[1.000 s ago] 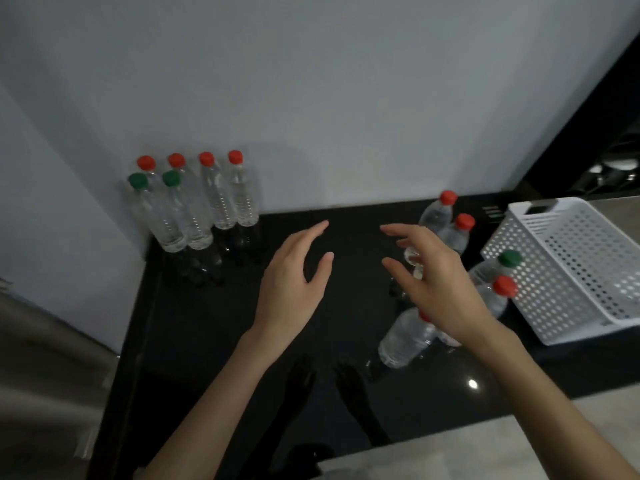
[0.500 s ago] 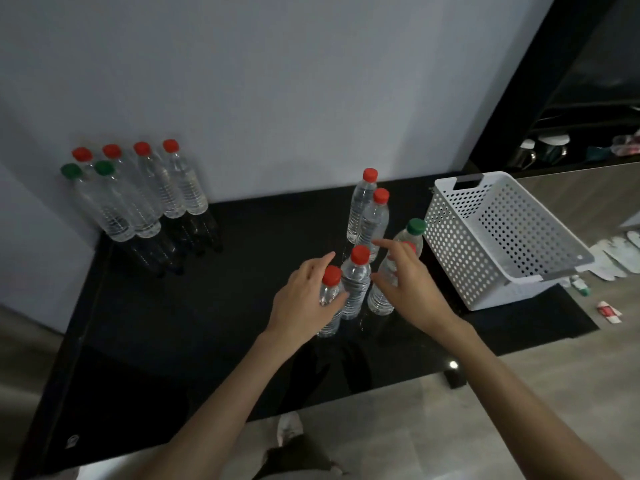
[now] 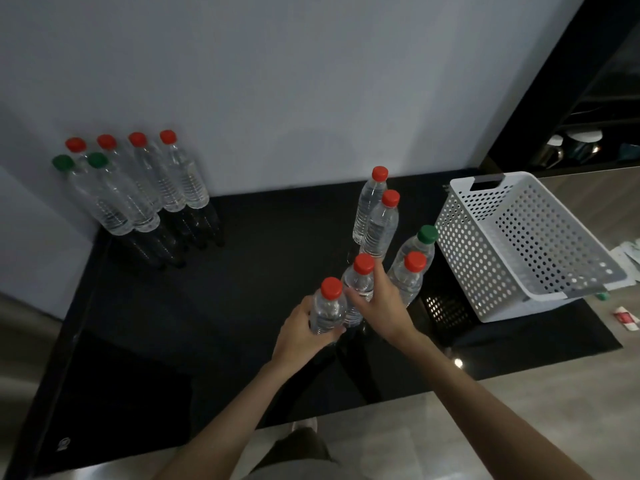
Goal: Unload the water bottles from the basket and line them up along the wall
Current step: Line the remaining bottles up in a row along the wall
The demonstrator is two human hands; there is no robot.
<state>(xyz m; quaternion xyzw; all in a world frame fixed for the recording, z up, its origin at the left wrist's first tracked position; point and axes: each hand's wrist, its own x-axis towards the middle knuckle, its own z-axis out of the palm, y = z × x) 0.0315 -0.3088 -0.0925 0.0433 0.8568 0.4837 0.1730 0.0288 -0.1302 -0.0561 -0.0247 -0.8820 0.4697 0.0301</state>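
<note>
Down at the near middle of the black tabletop [image 3: 242, 306], both hands are closing on bottles. The left hand [image 3: 303, 336] is wrapping its grip around the lower body of a red-capped water bottle [image 3: 327, 308], fingers curled behind it and thumb in front, so the grip is closed on that bottle. The right hand [image 3: 384, 306] is curling around a second red-capped bottle [image 3: 360, 282] just beside the first, with the fingers reaching behind its body; the two bottles are touching or nearly so, and both are standing upright.

Just right of the right hand, a third red-capped bottle [image 3: 410, 278] and a green-capped bottle [image 3: 420, 244] are standing close together, next to the white perforated basket [image 3: 519, 244]. The basket is sitting at the right end of the tabletop, and its inside is showing no bottles. Behind the hands, two more red-capped bottles [image 3: 377, 216] are standing as a pair, one partly in front of the other.

Far left, in the corner against the wall [image 3: 311, 81], six bottles are already standing: a back row of four red-capped bottles [image 3: 166, 178] right along the wall, and two green-capped bottles [image 3: 107, 195] in front of them. This group is well apart from the bottles near the hands.
</note>
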